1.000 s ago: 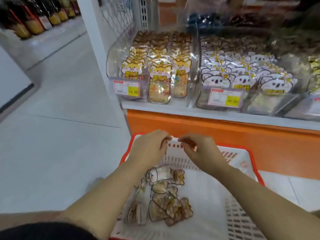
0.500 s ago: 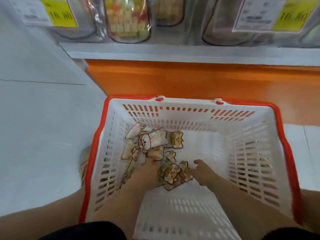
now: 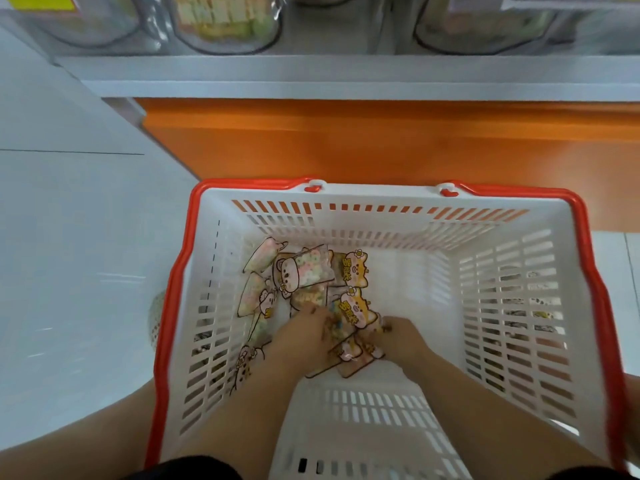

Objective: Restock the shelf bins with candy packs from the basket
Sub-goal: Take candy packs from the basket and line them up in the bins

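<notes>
My left hand and right hand rest among the candy packs on the floor of the basket, below the shelf; whether either grips a pack is unclear.

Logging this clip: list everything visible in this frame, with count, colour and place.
basket: one, white with red rim, on the floor in front of the shelf
candy packs: several, exact count unclear, clear with yellow and pink cartoon animals, piled left of centre in the basket
shelf bins: at least three, clear, along the top edge
shelf edge: one, grey-white, below the bins
base panel: one, orange, under the shelf edge
floor: pale tiles, left of the basket
left hand: one, in the basket, fingers among the packs, grip unclear
right hand: one, beside it, on the packs, grip unclear
</notes>
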A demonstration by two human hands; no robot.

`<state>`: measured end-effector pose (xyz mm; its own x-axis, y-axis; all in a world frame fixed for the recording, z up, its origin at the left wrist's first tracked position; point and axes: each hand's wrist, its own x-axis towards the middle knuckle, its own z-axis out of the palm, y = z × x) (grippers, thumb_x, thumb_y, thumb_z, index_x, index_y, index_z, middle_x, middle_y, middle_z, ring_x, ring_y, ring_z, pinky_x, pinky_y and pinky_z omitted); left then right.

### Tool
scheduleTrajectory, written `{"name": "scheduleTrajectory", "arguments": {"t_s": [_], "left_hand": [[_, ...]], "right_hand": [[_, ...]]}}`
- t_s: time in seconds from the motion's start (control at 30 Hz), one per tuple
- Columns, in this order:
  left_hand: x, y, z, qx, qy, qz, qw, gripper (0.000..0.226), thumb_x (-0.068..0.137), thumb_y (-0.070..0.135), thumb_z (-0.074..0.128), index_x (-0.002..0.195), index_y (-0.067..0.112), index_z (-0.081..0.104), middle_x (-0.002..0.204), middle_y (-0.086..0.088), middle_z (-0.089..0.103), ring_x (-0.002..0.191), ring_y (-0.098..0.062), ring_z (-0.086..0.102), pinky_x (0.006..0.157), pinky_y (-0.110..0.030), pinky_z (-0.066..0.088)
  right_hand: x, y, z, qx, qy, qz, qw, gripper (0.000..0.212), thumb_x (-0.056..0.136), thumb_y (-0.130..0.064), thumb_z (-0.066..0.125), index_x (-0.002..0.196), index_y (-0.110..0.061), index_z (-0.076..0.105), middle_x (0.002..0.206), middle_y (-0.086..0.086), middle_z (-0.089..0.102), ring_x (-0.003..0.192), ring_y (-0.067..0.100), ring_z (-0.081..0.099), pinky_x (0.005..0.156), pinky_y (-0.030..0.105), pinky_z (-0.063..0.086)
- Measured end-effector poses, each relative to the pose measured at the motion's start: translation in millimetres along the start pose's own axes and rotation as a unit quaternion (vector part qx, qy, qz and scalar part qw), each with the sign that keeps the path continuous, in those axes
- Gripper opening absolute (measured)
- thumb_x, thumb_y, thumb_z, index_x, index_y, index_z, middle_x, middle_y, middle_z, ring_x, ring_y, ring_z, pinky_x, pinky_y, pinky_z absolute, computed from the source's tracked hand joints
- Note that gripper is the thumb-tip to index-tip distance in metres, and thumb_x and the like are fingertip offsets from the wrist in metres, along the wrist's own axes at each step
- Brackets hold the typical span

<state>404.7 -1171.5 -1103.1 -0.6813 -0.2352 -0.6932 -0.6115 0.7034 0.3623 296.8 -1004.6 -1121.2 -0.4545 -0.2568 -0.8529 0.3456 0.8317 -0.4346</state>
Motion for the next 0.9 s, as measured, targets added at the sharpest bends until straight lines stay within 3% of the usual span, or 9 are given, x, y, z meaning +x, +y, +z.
{"name": "scheduleTrajectory", "arguments": {"t_s": [0.13, 0.27, 0.33, 0.4, 0.5, 0.57, 0.63, 0.77, 0.9], "left_hand": [[12.6, 7.9, -9.6, -0.145, 0.059, 0.020, 0.987, 0.058, 0.093, 0.038, 0.062, 0.147, 0.038, 0.040, 0.147, 0.010, 0.042, 0.129, -0.014, 0.050, 0.097, -0.031, 0.049], [18.3, 28.2, -18.4, -0.326, -0.013, 0.065, 0.943, 0.073, 0.084, 0.040, 0.077, 0.147, 0.036, 0.041, 0.139, 0.022, 0.056, 0.128, -0.002, 0.053, 0.100, -0.020, 0.048], [13.8, 40.2, -28.6, -0.351, -0.024, 0.083, 0.932, 0.060, 0.083, 0.034, 0.081, 0.136, 0.037, 0.052, 0.125, 0.025, 0.064, 0.114, 0.008, 0.058, 0.091, -0.011, 0.049], [8.4, 51.7, -45.0, -0.363, -0.045, 0.090, 0.927, 0.041, 0.086, 0.027, 0.079, 0.122, 0.035, 0.062, 0.110, 0.024, 0.069, 0.096, 0.014, 0.063, 0.076, -0.004, 0.048], [-2.1, 65.1, -71.7, -0.392, -0.070, 0.087, 0.913, 0.025, 0.088, 0.024, 0.077, 0.110, 0.033, 0.069, 0.096, 0.023, 0.075, 0.085, 0.011, 0.068, 0.068, -0.006, 0.048], [-16.1, 72.5, -91.7, -0.402, -0.067, 0.088, 0.909, 0.024, 0.088, 0.026, 0.077, 0.108, 0.035, 0.069, 0.095, 0.025, 0.074, 0.087, 0.008, 0.069, 0.072, -0.008, 0.050], [-31.9, 76.4, -109.5, -0.405, -0.052, 0.096, 0.908, 0.036, 0.084, 0.034, 0.080, 0.119, 0.031, 0.069, 0.107, 0.017, 0.075, 0.100, -0.001, 0.070, 0.088, -0.019, 0.054], [-66.2, 78.0, -143.9, -0.447, -0.031, 0.106, 0.888, 0.049, 0.079, 0.029, 0.083, 0.124, 0.018, 0.067, 0.117, -0.002, 0.074, 0.112, -0.021, 0.069, 0.107, -0.049, 0.048], [-108.1, 79.2, -182.7, -0.497, 0.013, 0.103, 0.861, 0.041, 0.089, 0.010, 0.074, 0.127, 0.010, 0.059, 0.115, -0.008, 0.074, 0.106, -0.024, 0.072, 0.093, -0.043, 0.058]], "right_hand": [[-7.0, -27.4, -46.8, -0.175, -0.002, -0.103, 0.979, 0.027, 0.088, -0.017, 0.066, 0.067, -0.010, 0.050, 0.068, 0.004, 0.050, 0.066, 0.017, 0.046, 0.054, 0.028, 0.028], [-20.8, -63.3, -84.2, -0.304, -0.053, -0.177, 0.935, 0.019, 0.088, -0.016, 0.063, 0.074, -0.007, 0.054, 0.073, 0.003, 0.050, 0.069, 0.018, 0.047, 0.057, 0.029, 0.030], [-35.2, -82.8, -98.1, -0.314, -0.070, -0.197, 0.926, 0.017, 0.088, -0.015, 0.063, 0.074, -0.010, 0.054, 0.073, 0.002, 0.052, 0.067, 0.015, 0.047, 0.059, 0.027, 0.033], [-49.1, -97.1, -110.8, -0.291, -0.068, -0.192, 0.935, 0.017, 0.088, -0.014, 0.064, 0.074, -0.009, 0.056, 0.073, 0.005, 0.054, 0.067, 0.016, 0.049, 0.061, 0.029, 0.036], [-66.6, -107.4, -128.2, -0.199, -0.052, -0.179, 0.962, 0.010, 0.085, -0.019, 0.071, 0.082, -0.012, 0.064, 0.082, 0.006, 0.064, 0.075, 0.022, 0.060, 0.068, 0.030, 0.041], [-77.9, -114.2, -133.9, -0.144, -0.023, -0.174, 0.974, 0.025, 0.084, -0.021, 0.074, 0.106, -0.012, 0.068, 0.116, 0.007, 0.066, 0.103, 0.026, 0.062, 0.085, 0.033, 0.046], [-92.4, -124.9, -135.4, -0.099, 0.013, -0.186, 0.977, 0.042, 0.084, -0.020, 0.075, 0.124, -0.015, 0.063, 0.133, 0.000, 0.056, 0.120, 0.022, 0.055, 0.100, 0.033, 0.043], [-127.9, -146.8, -140.8, 0.016, 0.059, -0.218, 0.974, 0.038, 0.081, -0.024, 0.080, 0.118, -0.019, 0.068, 0.116, 0.004, 0.069, 0.102, 0.023, 0.068, 0.095, 0.044, 0.055], [-170.6, -165.5, -159.1, 0.020, 0.144, -0.298, 0.943, 0.031, 0.087, -0.028, 0.075, 0.117, -0.022, 0.069, 0.121, 0.005, 0.067, 0.104, 0.029, 0.067, 0.091, 0.048, 0.055]]}}
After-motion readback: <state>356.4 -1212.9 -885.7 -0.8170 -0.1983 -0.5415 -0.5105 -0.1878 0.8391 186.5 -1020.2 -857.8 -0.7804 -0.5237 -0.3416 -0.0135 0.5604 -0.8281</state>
